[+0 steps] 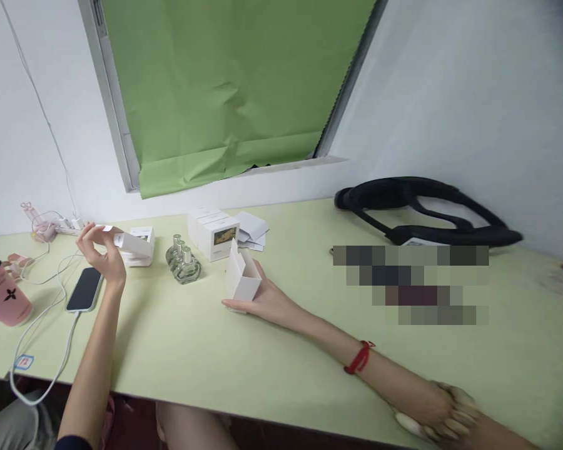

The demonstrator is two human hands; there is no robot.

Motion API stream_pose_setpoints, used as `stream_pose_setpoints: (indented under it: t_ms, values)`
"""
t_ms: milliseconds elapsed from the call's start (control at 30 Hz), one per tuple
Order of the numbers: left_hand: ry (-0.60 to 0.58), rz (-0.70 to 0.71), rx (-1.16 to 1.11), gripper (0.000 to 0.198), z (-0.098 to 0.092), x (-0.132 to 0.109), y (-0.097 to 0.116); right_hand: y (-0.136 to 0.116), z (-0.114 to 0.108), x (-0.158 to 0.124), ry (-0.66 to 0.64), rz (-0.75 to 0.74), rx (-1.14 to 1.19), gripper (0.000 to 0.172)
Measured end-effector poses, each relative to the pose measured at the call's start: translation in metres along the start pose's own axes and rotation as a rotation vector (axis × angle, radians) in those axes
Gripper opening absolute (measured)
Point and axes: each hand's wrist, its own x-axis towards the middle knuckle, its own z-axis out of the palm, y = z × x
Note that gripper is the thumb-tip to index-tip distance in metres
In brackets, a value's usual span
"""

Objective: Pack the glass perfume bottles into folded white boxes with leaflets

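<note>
On the left, my left hand [102, 255] is raised above the table with its fingers curled round a white carton [138, 244], which points to the right. Behind that carton is another small white box [145, 234], partly covered. My right hand [258, 297] grips an open white box [244, 280] from below and the right side, its flap standing up. Between the hands, several clear glass bottles [186, 270] with silver-green caps stand in a row. Beyond them is a row of white boxes [223, 237], the front one with a dark picture.
Folded white paper pieces [253, 229] lie behind the boxes. At left are a phone [84, 289] on a white cable and a pink cup [7, 297] with a black lid. A black frame-like object [431, 212] lies back right, near a blurred-out patch.
</note>
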Motion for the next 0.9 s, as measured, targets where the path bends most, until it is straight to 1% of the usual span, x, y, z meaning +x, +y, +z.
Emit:
stream_pose_setpoints:
  t_ms: [100,167,333,467,567,700,900]
  values:
    - [0.037,0.014,-0.062,0.004,-0.002,0.001,0.002,0.0,0.0,0.0,-0.002,-0.009,0.009,0.102]
    - [0.026,0.003,-0.081,0.004,-0.002,-0.001,0.004,0.0,0.0,0.0,-0.003,-0.015,0.019,0.103]
    - [-0.063,-0.017,-0.061,0.004,-0.001,-0.008,0.013,0.0,0.0,0.0,-0.005,-0.027,0.034,0.105]
    - [-0.144,-0.007,-0.06,0.004,0.0,-0.015,0.017,0.003,0.0,0.001,-0.004,-0.034,0.033,0.105]
    - [-0.21,-0.01,-0.077,0.002,0.001,-0.019,0.015,0.004,0.0,0.001,0.008,-0.045,0.017,0.104]
    - [-0.278,-0.052,-0.078,0.001,0.004,-0.024,0.011,0.002,-0.001,0.001,0.014,-0.039,0.02,0.104]
    - [-0.324,-0.084,-0.06,0.003,0.006,-0.029,0.008,0.001,0.0,0.001,0.014,-0.026,0.025,0.104]
